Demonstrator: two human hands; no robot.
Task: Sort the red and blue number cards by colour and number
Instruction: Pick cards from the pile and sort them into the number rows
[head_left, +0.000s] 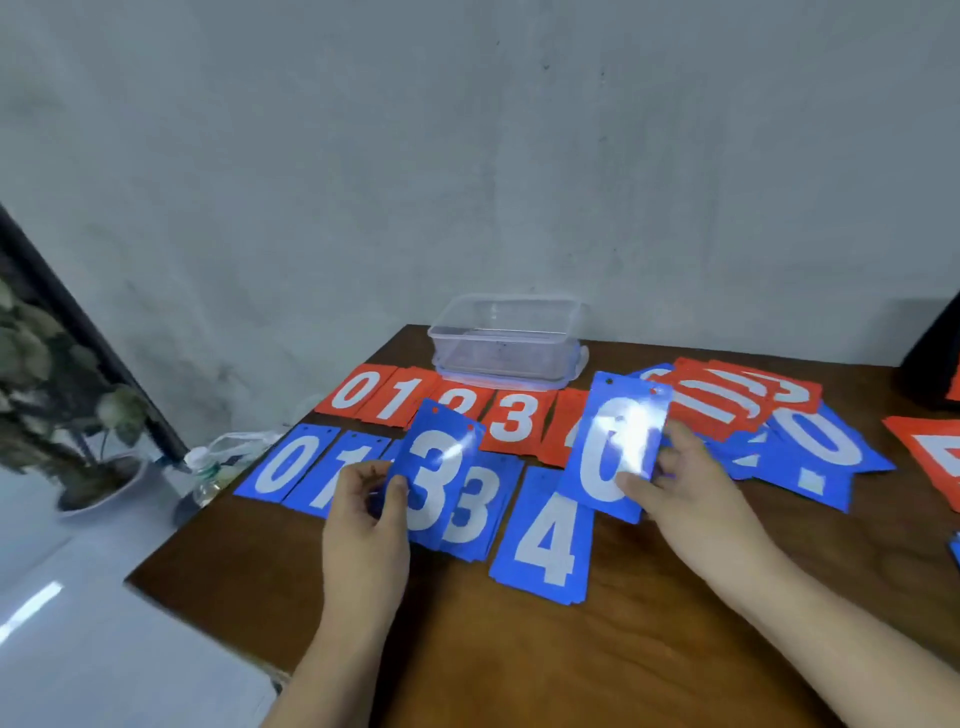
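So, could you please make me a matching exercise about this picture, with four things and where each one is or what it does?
Things:
1. left hand
2. right hand
3. clear box
4. blue 4 card

States:
A. holds up a blue 0 card
B. lies flat on the table, nearest the person
C. holds up a blue 3 card
D. stands at the back of the table, by the wall

Pairs: 1-C, 2-A, 3-D, 4-B
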